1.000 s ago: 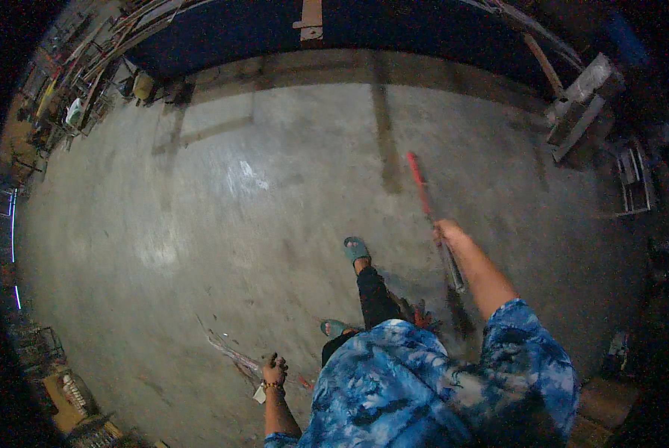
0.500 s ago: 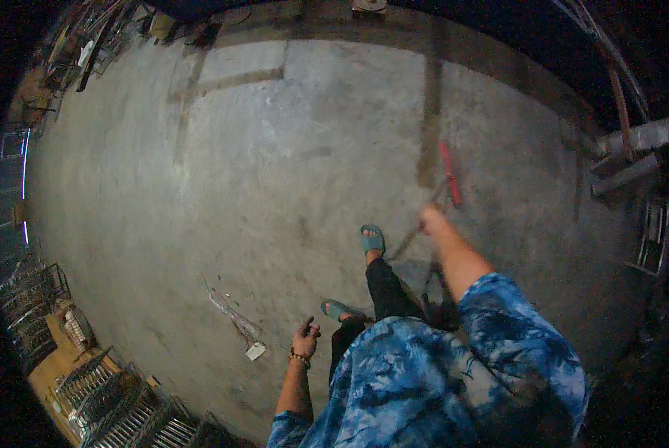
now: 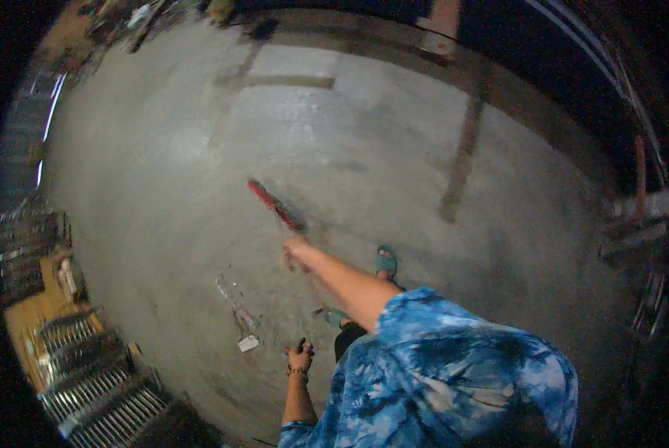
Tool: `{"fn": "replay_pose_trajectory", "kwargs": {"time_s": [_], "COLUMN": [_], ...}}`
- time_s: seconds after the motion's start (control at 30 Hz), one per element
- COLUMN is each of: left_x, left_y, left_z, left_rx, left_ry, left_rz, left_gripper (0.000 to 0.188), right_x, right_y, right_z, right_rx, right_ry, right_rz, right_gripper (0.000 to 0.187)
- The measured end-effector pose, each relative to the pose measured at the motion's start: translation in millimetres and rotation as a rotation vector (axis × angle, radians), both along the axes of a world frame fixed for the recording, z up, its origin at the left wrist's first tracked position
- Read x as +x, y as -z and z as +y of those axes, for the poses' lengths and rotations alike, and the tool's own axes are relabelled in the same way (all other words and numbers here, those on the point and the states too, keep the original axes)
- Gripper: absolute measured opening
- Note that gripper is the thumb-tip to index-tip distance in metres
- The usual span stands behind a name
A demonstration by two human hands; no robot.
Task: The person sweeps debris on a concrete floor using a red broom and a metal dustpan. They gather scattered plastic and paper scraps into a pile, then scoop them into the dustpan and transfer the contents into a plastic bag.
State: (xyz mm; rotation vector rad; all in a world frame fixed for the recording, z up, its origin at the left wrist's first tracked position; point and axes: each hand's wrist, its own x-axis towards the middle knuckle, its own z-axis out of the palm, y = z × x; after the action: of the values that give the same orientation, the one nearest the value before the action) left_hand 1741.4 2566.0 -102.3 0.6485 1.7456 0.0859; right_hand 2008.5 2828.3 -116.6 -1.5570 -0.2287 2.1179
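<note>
Right hand (image 3: pixel 296 251): we have our fingers closed round the red broom (image 3: pixel 267 198) | broom: its head ahead of that hand, floor (image 3: pixel 155 224) contact we cannot tell | left hand (image 3: pixel 301 354): our fingers loosely parted, near a white card (image 3: pixel 249 343) on the floor

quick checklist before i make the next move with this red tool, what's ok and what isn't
1. Bare right hand closed on the tool with a straight red head: ok, though blurred.
2. Red head apart from the grey-green open-toed sandals: ok.
3. Grey concrete floor left of the feet free of loose things: not ok, a thin pale tangle of debris and a flat white rectangular piece lie there.
4. Red head touching the floor: cannot tell from this view.
5. Bare left hand empty: cannot tell, fingers are dark and blurred.
</note>
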Motion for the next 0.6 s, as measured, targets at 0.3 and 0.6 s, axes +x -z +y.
{"fn": "replay_pose_trajectory", "kwargs": {"time_s": [0.3, 0.6], "left_x": [-22.8, 4.6], "left_y": [-10.0, 11.0], "left_z": [-2.1, 44.7], "left_rx": [0.005, 0.022], "left_ry": [-0.038, 0.024], "left_rz": [0.102, 0.036], "left_gripper": [0.045, 0.046], "right_x": [184.7, 357.9], "right_y": [-76.1, -53.6], "right_z": [-52.9, -204.0], "right_rx": [-0.042, -0.319], "right_ry": [0.192, 0.543], "right_rz": [0.060, -0.202], "right_gripper": [0.033, 0.031]}}
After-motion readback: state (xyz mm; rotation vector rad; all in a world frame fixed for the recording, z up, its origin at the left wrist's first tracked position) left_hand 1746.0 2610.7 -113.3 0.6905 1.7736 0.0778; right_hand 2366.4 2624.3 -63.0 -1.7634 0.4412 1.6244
